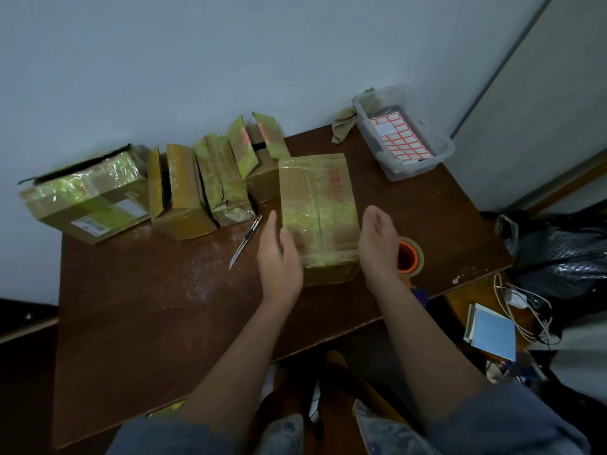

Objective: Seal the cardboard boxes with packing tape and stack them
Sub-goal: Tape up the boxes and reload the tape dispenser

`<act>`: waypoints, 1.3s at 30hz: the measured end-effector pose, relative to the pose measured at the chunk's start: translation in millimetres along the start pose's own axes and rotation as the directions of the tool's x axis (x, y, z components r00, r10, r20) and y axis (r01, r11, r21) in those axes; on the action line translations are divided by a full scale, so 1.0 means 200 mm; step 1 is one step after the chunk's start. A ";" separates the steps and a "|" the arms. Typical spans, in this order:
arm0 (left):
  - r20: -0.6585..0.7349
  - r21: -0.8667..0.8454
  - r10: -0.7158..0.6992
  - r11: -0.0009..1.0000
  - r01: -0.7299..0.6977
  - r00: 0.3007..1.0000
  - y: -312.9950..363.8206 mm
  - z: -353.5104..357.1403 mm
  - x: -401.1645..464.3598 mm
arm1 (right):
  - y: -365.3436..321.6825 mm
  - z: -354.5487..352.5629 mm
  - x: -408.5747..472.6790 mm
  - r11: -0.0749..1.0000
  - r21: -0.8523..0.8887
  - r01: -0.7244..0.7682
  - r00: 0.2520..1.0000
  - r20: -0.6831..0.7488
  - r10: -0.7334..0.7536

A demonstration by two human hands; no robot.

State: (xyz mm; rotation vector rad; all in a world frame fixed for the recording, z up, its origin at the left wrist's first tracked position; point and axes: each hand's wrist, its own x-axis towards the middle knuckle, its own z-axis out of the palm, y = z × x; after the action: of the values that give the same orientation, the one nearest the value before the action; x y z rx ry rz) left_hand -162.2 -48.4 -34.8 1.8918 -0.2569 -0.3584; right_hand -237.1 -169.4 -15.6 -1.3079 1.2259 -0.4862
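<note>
A closed cardboard box (317, 208) wrapped in yellowish tape lies on the brown table (147, 307) in front of me. My left hand (277, 261) is at its left side and my right hand (377, 244) at its right side, both with fingers straight and holding nothing; I cannot tell whether they touch the box. A roll of packing tape (410, 257) with an orange core sits just right of my right hand. Several more boxes stand along the wall: a large one (88, 195) at the far left, then three smaller ones (184, 195) (223, 182) (262, 159) with flaps ajar.
A utility knife (246, 242) lies on the table left of my left hand. A clear plastic bin (405, 133) with red-bordered label sheets stands at the back right, a cloth (343, 123) beside it. Cables, a blue notebook (492, 333) and bags lie beyond the table's right edge.
</note>
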 end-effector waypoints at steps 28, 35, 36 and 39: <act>-0.179 -0.062 0.330 0.936 -0.346 0.927 -0.36 0.21 0.05 | 0.36 0.24 0.04 0.886 0.043 0.462 0.836 -0.354 -0.418; 0.071 -0.079 0.280 0.958 -0.274 0.957 -0.35 0.11 0.04 | 0.39 0.14 0.03 0.893 0.021 0.449 0.889 -0.115 -0.444; 0.112 -0.071 0.249 0.968 -0.242 0.962 -0.34 0.08 0.03 | 0.39 0.11 0.03 0.904 0.010 0.427 0.903 -0.062 -0.426; 0.155 -0.140 0.179 0.977 -0.158 0.972 -0.25 0.01 0.01 | 0.29 0.05 0.03 0.946 0.028 0.323 0.946 0.010 -0.323</act>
State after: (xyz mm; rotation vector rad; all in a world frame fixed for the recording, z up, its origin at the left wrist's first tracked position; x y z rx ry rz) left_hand -160.3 -34.5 -82.3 1.7031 -0.4932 -0.4081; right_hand -246.7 -154.7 -71.6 -1.4954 0.9920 -0.7229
